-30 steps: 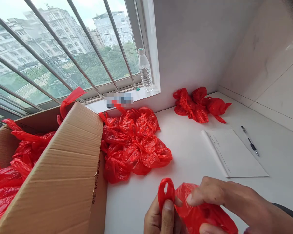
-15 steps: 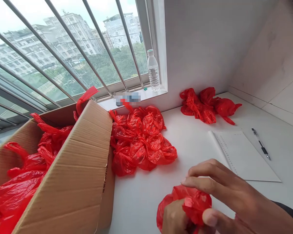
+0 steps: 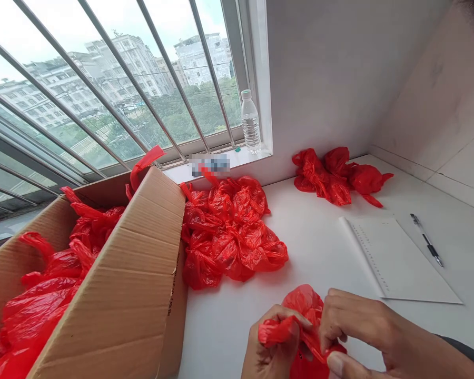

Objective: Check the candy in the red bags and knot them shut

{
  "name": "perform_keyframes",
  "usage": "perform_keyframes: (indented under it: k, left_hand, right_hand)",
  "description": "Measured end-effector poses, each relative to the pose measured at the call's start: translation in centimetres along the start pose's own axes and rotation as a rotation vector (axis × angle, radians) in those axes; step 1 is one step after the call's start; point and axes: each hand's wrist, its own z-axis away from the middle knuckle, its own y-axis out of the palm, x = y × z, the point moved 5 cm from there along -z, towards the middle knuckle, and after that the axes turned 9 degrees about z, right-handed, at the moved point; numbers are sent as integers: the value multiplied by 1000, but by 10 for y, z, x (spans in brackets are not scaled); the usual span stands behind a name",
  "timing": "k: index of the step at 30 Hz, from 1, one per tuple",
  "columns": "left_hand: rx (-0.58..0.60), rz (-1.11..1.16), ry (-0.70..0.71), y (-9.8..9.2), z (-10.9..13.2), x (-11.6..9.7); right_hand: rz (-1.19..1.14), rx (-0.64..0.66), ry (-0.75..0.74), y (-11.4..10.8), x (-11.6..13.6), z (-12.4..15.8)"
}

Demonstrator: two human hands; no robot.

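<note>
Both hands work a crumpled red plastic bag (image 3: 305, 304) just above the white table (image 3: 324, 247) at the bottom of the view. My left hand (image 3: 270, 350) grips the bag's lower left part, its fingers curled round a twisted strip of plastic. My right hand (image 3: 359, 323) pinches the same bag from the right, fingers bent and pressed into the plastic. A heap of knotted red bags (image 3: 231, 229) lies a short way beyond the hands.
An open cardboard box (image 3: 130, 284) full of loose red bags stands at the left. A smaller cluster of red bags (image 3: 337, 176) lies at the back right. A white notepad (image 3: 395, 258) and pen (image 3: 426, 239) lie right. A water bottle (image 3: 250, 121) stands on the windowsill.
The right hand went from stretched fingers over the bag to a pinch on it. The left hand has pulled a strip of the bag out to the left. The view shifted slightly.
</note>
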Motion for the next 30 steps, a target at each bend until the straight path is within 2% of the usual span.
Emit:
perform_keyframes:
  k: [2,5,8,10,12,14,16,19,27,30]
  left_hand:
    - [110,-52,7,-3,-3,-1]
    - [191,-103,58,-7,-6,1]
    - [268,-235,180,-8,-7,-1]
    - [295,-341,284,-9,-5,-3]
    - [265,-441,399,-11,-3,-5]
    - [173,-534,520,-11,0,-6]
    - [63,-622,631,-8,2,-6]
    - [-34,-722,753,0,2,-4]
    - [-170,-789,868,3,5,1]
    - [-178,-763,867,3,6,1]
  right_hand:
    - [-75,15,5,3,-1,-4]
    - [-190,-22,-39,6,-3,-14]
    - [-171,-18,-79,12,-7,-23]
    - [-133,-16,-35,16,-12,-27]
    - [-139,7,21,17,-16,-29]
    - [-181,41,55,18,-17,-31]
    - [-232,87,31,19,-16,-32]
    - [-287,153,-20,23,-18,-35]
    - [-295,226,59,28,-34,-36]
    - [-239,189,89,23,-32,-38]
